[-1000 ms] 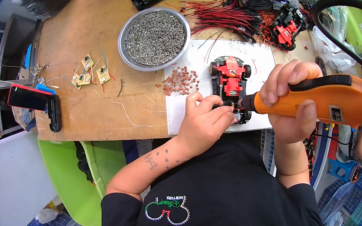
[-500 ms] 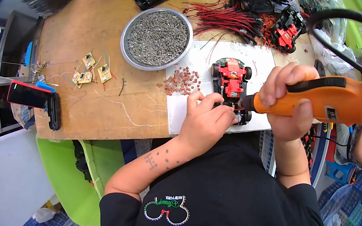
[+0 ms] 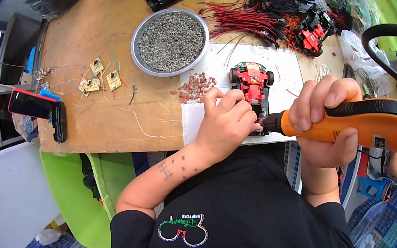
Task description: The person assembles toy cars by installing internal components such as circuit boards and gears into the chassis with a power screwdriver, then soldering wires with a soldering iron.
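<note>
A red-and-black toy car chassis (image 3: 254, 83) lies on a white sheet (image 3: 195, 119) at the table's front edge. Curled around the chassis's near end, my left hand (image 3: 228, 120) grips it, and its fingers hide part of that end. My right hand (image 3: 327, 121) is wrapped around an orange electric screwdriver (image 3: 373, 124), held nearly level. Its black nose (image 3: 274, 122) points left at the near end of the chassis, close to my left fingertips. Whether the bit touches a screw cannot be made out.
A metal bowl (image 3: 134, 49) of small screws stands behind a pile of reddish-brown components (image 3: 196, 88). Small circuit boards (image 3: 113, 80) lie left. Red and black wires (image 3: 244, 18) and more chassis (image 3: 315, 31) crowd the back right. A black cable (image 3: 388, 29) arches near the screwdriver.
My right hand and the screwdriver have moved slightly right and down, the screwdriver's nose now lower against the chassis's near end. My left hand still holds the chassis, its fingers slightly shifted.
</note>
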`<act>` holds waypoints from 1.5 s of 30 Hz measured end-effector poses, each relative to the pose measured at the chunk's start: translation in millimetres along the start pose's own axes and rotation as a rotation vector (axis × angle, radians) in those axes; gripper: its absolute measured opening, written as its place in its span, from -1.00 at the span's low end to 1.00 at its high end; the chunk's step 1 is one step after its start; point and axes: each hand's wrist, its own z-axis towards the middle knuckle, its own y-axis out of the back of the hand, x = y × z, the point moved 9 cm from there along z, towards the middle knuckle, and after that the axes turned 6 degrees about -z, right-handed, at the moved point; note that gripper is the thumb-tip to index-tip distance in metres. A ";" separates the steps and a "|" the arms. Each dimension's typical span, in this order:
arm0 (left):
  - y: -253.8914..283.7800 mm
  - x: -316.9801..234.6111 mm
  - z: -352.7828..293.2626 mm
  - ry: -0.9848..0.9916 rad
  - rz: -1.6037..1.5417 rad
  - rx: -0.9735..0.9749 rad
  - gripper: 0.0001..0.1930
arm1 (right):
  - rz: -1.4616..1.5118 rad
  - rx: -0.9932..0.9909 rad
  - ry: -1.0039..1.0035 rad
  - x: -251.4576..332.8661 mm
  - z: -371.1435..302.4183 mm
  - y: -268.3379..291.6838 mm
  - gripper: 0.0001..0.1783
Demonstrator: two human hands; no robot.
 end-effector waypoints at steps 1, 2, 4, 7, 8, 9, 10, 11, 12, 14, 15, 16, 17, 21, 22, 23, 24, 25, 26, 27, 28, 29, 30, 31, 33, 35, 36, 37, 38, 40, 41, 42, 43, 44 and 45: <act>-1.2 1.1 -0.4 0.001 0.000 -0.001 -0.73 | 0.002 0.007 0.004 -0.1 0.5 -0.3 -0.31; -3.9 2.5 -1.4 0.002 -0.030 0.004 -0.72 | 0.002 0.008 0.003 -0.3 1.2 0.4 -0.31; -4.7 2.6 -2.4 0.003 -0.063 0.008 -0.70 | 0.012 0.048 0.001 -1.2 2.5 -1.1 -0.32; -1.5 6.6 -4.3 0.094 -0.124 0.017 -0.63 | -0.075 0.029 0.093 -1.6 2.7 -1.1 -0.44; -0.8 8.5 -5.1 0.129 -0.121 0.019 -0.60 | -0.074 0.032 0.091 -4.2 2.3 -0.7 -0.44; -0.7 11.2 -6.2 0.165 -0.117 0.021 -0.56 | -0.085 0.032 0.094 -6.2 1.8 0.5 -0.45; -1.0 11.9 -6.8 0.166 -0.117 0.020 -0.56 | -0.096 0.032 0.097 -6.9 1.7 1.0 -0.45; -1.7 13.1 -7.5 0.169 -0.121 0.015 -0.53 | -0.096 0.033 0.096 -7.1 1.5 0.6 -0.45; -1.9 13.9 -7.9 0.172 -0.126 0.011 -0.49 | -0.072 0.023 0.062 -10.1 1.3 1.4 -0.42; -2.0 14.7 -7.6 0.182 -0.126 0.004 -0.47 | -0.049 0.010 0.028 -14.2 1.5 2.2 -0.39; -1.7 15.6 -7.7 0.192 -0.126 -0.002 -0.45 | -0.066 0.013 0.054 -14.0 2.2 0.8 -0.43; -2.0 15.8 -7.7 0.193 -0.126 -0.003 -0.45 | -0.082 0.016 0.080 -12.8 2.6 -0.4 -0.46; -1.9 16.1 -7.7 0.192 -0.120 -0.010 -0.42 | -0.082 0.018 0.079 -12.1 2.5 -0.4 -0.46; -2.4 17.2 -7.6 0.192 -0.121 -0.034 -0.38 | -0.068 0.027 0.060 -13.0 2.5 -0.7 -0.44; -2.7 17.2 -7.2 0.192 -0.123 -0.034 -0.38 | -0.084 0.037 0.097 -10.0 2.5 -1.9 -0.48; -3.0 17.1 -6.8 0.191 -0.124 -0.033 -0.38 | -0.086 0.036 0.096 -9.8 2.6 -2.0 -0.48; -3.3 17.0 -6.4 0.190 -0.126 -0.033 -0.37 | -0.088 0.033 0.098 -9.4 2.7 -1.9 -0.48; -3.4 17.4 -6.9 0.191 -0.126 -0.033 -0.37 | -0.087 0.032 0.100 -9.7 2.8 -2.1 -0.48; -3.3 17.7 -7.4 0.191 -0.124 -0.036 -0.37 | -0.087 0.033 0.099 -9.4 2.7 -2.4 -0.48; -3.1 17.9 -7.7 0.190 -0.123 -0.039 -0.37 | -0.076 0.023 0.060 -11.7 2.7 -1.3 -0.44; -3.2 18.0 -7.5 0.191 -0.123 -0.040 -0.37 | -0.065 0.012 0.021 -14.3 2.5 0.0 -0.39; -3.3 17.9 -7.1 0.191 -0.119 -0.038 -0.37 | -0.066 0.012 0.020 -14.4 2.3 0.1 -0.39; -3.5 17.9 -6.7 0.190 -0.116 -0.037 -0.37 | -0.071 0.008 0.027 -13.9 2.1 0.7 -0.39; -3.3 17.9 -6.7 0.191 -0.116 -0.037 -0.37 | -0.075 0.004 0.034 -13.3 1.9 1.1 -0.39; -3.6 17.9 -6.6 0.192 -0.120 -0.030 -0.39 | -0.079 -0.003 0.026 -12.7 1.7 2.0 -0.39; -2.0 17.5 -6.8 0.197 -0.134 -0.016 -0.43 | -0.081 -0.009 0.020 -12.5 1.5 3.3 -0.38; -2.2 17.5 -7.3 0.202 -0.149 -0.001 -0.46 | -0.080 -0.012 0.018 -12.1 1.2 4.5 -0.38; -2.0 17.1 -7.7 0.201 -0.150 -0.001 -0.46 | -0.081 -0.017 0.016 -11.1 0.8 5.3 -0.38; -1.1 17.7 -8.4 0.210 -0.192 -0.014 -0.51 | -0.081 -0.018 0.016 -9.4 0.5 4.9 -0.38; 0.2 17.3 -9.8 0.219 -0.234 -0.027 -0.56 | -0.059 -0.019 0.018 -4.8 0.3 3.6 -0.35; 1.5 17.0 -10.7 0.226 -0.240 -0.036 -0.61 | -0.058 -0.018 0.018 -3.0 -0.1 2.9 -0.35; 2.8 16.9 -11.5 0.233 -0.245 -0.045 -0.66 | -0.041 -0.015 0.019 -1.2 -0.5 2.0 -0.34; 3.1 15.6 -10.5 0.231 -0.246 -0.044 -0.66 | -0.026 -0.015 0.021 1.2 -1.0 1.8 -0.33; 2.6 14.8 -9.4 0.236 -0.260 -0.037 -0.70 | -0.027 -0.016 0.022 3.5 -1.3 2.2 -0.33; 1.8 14.4 -8.5 0.241 -0.273 -0.029 -0.74 | -0.018 -0.002 0.018 5.2 -1.5 1.7 -0.32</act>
